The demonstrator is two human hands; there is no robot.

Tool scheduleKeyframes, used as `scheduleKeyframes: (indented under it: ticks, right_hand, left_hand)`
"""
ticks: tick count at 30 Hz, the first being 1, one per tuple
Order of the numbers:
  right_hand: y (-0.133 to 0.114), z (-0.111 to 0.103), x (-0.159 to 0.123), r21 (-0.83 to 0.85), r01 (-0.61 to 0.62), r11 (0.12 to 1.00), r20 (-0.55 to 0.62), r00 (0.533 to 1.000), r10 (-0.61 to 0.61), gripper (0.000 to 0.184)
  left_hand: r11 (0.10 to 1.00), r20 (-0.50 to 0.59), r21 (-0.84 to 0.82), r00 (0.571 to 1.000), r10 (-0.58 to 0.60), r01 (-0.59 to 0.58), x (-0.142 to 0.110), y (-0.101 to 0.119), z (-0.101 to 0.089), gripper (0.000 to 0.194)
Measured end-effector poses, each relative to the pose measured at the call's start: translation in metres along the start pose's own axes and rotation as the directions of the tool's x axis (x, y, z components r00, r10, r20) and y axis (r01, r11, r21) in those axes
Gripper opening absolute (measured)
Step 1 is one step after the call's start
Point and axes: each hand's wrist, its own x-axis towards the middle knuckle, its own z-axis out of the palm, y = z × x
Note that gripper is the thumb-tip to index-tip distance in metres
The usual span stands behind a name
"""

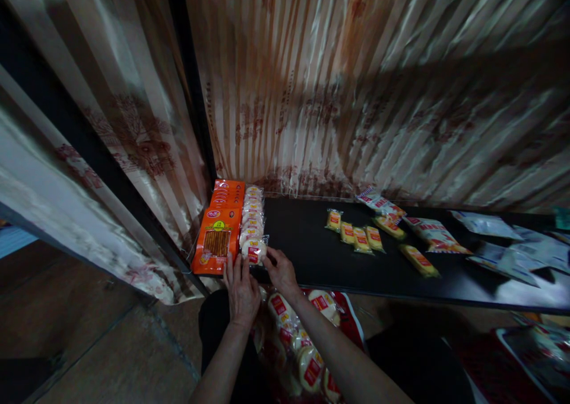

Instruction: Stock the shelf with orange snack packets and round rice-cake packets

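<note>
A round, pale cake in a clear wrapper with a red label [254, 251] lies at the front of a row of similar wrapped cakes [253, 215]. My right hand [282, 273] pinches its right edge between thumb and fingers. At its lower left edge is my left hand [243, 291], fingers stretched forward and touching the wrapper, one fingertip by an orange snack bag [217, 238]. That bag fronts an overlapping row of orange bags, left of the cakes.
The black shelf [307, 261] also carries small yellow packets [361, 239], red-and-white snack bags [434, 235] and silvery pouches [507, 261]. Below its front edge, a red crate [351, 321] holds more wrapped cakes [310, 367]. Dark posts [189, 66] and striped curtains stand behind and left.
</note>
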Motion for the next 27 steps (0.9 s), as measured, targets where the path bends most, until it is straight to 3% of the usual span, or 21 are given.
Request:
scheduleKeyframes:
  ticks: [12, 19, 27]
  right_hand:
    - [-0.0009, 0.0059, 0.0049, 0.022, 0.001, 1.0, 0.029, 1.0, -0.001, 0.029]
    - [-0.0025, 0.0054, 0.0056, -0.063, -0.006, 0.998, 0.036, 0.999, 0.008, 0.027]
    - [-0.0017, 0.006, 0.0063, -0.009, 0.0, 1.0, -0.004, 1.0, -0.001, 0.036]
  left_hand:
    - [1.0, 0.001, -0.007, 1.0, -0.02, 0.02, 0.0033, 0.005, -0.0003, 0.049]
    - [1.0, 0.032, 0.025, 0.999, -0.005, 0.004, 0.0035, 0.0055, 0.0013, 0.05]
    - [0.999, 0.029, 0.041, 1.0, -0.009, 0.008, 0.0031, 0.0063, 0.0029, 0.05]
